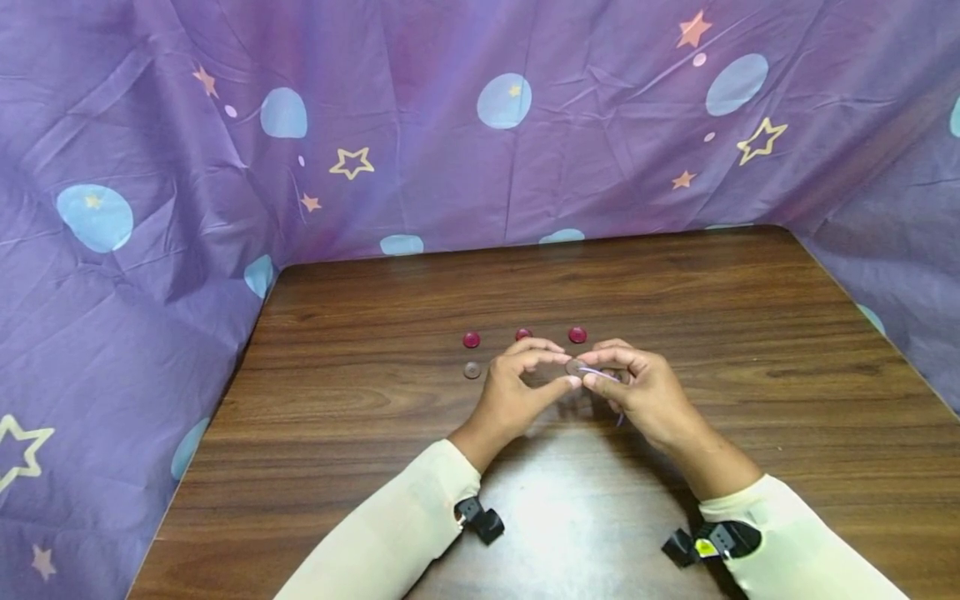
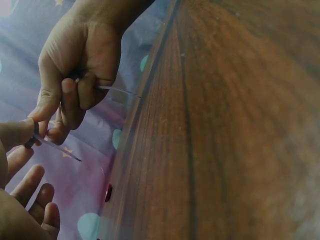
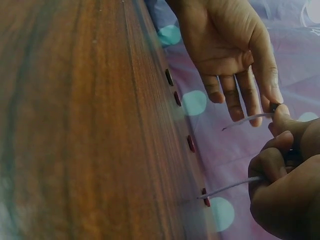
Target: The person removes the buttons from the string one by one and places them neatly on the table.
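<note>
A round brown button (image 1: pixel 575 367) is held up over the table between both hands. My left hand (image 1: pixel 517 387) pinches its edge between thumb and forefinger, the other fingers spread. A thin lavender cord (image 1: pixel 600 372) passes through the button, its short end (image 2: pixel 60 149) sticking out free in the left wrist view. My right hand (image 1: pixel 645 396) has thumb and forefinger at the button's other edge, its remaining fingers curled round the cord. A cord tail (image 3: pixel 227 188) trails out below those fingers. Something dark (image 3: pixel 292 157) sits inside the right hand's curl, mostly hidden.
Three dark red buttons lie in a row behind the hands: a left one (image 1: pixel 471 339), a middle one (image 1: pixel 523 333) partly behind the left fingers, and a right one (image 1: pixel 577 334). Another brown button (image 1: pixel 472 370) lies left of the left hand. Purple cloth (image 1: pixel 450 183) surrounds the wooden table (image 1: pixel 360 333).
</note>
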The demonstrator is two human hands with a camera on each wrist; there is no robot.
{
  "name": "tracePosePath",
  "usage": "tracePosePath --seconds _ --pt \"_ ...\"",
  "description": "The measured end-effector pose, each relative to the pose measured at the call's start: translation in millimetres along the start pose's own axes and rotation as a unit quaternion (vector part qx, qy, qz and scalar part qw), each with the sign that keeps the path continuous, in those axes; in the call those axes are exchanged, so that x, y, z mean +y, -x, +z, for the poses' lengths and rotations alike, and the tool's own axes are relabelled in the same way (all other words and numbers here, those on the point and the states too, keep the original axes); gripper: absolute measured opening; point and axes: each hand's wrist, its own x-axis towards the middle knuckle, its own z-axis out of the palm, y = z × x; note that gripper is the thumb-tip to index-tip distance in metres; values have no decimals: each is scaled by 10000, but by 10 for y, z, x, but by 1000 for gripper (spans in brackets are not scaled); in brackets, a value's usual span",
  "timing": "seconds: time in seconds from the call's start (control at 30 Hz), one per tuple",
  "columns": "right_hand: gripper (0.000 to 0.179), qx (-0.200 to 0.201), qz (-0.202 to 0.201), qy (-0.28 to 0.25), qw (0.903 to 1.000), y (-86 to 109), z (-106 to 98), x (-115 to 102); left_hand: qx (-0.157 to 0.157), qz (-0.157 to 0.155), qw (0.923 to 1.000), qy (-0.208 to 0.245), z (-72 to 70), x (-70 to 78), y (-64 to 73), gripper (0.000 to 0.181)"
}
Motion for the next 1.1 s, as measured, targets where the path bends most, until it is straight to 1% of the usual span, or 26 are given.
tracePosePath --seconds 0.1,0.3,0.4,0.6,0.83,1.1 --pt "26 6 -17 43 10000 -1 1 -3 -52 59 10000 -10 -13 -10 7 27" --pt "27 36 31 105 9999 4 -4 1 -248 -42 9992 297 -17 -6 14 27" --pt "27 31 52 126 9999 5 -6 3 -285 -12 9992 269 -16 -9 13 27" --pt "27 27 0 161 9999 5 -11 7 -286 90 9995 103 -13 -14 7 25" --pt "26 59 31 212 9998 7 -14 -4 -274 64 9995 161 -14 -18 2 23" --pt "25 282 -14 195 9994 0 -15 -23 -233 29 9995 219 -20 -11 5 24"
